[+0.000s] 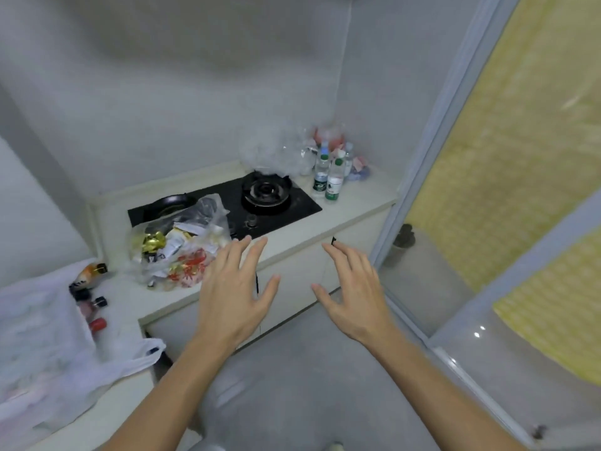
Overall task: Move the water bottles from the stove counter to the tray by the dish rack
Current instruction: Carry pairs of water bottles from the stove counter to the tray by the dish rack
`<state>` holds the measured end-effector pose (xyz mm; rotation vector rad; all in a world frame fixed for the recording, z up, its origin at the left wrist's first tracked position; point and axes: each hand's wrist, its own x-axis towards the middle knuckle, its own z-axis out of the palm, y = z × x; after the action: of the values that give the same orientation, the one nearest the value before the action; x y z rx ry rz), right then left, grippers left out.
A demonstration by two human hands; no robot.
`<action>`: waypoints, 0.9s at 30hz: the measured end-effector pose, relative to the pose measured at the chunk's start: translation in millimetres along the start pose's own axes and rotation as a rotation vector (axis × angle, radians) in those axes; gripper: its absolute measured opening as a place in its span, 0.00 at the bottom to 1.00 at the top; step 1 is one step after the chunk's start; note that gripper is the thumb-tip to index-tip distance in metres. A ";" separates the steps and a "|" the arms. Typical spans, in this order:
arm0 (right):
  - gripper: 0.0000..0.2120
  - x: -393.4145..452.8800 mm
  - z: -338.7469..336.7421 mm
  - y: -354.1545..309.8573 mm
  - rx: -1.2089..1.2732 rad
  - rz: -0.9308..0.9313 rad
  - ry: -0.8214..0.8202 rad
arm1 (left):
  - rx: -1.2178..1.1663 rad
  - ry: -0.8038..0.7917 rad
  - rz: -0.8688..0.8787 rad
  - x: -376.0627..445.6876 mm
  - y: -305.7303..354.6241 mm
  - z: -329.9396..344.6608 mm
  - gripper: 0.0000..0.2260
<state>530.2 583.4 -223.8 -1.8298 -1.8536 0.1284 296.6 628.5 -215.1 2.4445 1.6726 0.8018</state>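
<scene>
Several clear water bottles with green caps and green labels stand upright at the far right end of the stove counter (357, 203). The nearest water bottle (335, 180) stands just right of the black gas hob, a second water bottle (321, 174) behind it, a third bottle (348, 157) further back. My left hand (239, 294) and my right hand (353, 292) hover in front of the counter's edge, fingers spread, holding nothing, well short of the bottles. No tray or dish rack is in view.
A black gas hob (266, 198) with a burner fills the counter's middle. A clear bag of snacks and wrappers (182, 252) lies at its left front. Crumpled plastic bags (279, 151) sit behind the bottles. A white bag (42, 336) with small bottles lies at left. A sliding glass door (432, 177) stands at right.
</scene>
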 end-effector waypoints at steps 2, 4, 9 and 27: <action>0.33 31.3 -0.3 34.1 0.002 0.020 0.033 | -0.001 -0.020 0.030 42.7 9.1 29.5 0.30; 0.34 66.4 1.4 71.2 0.009 0.034 0.055 | 0.003 -0.036 0.052 87.3 19.4 60.0 0.30; 0.35 158.7 3.2 159.7 -0.004 0.057 -0.004 | 0.011 -0.084 0.029 190.3 41.7 125.4 0.29; 0.35 469.8 88.9 321.6 0.096 0.182 -0.212 | -0.188 -0.220 -0.085 476.8 21.2 310.4 0.26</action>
<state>808.7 1082.7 -296.0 -1.9782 -1.7794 0.4855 584.8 1112.9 -295.8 2.2287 1.5350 0.6226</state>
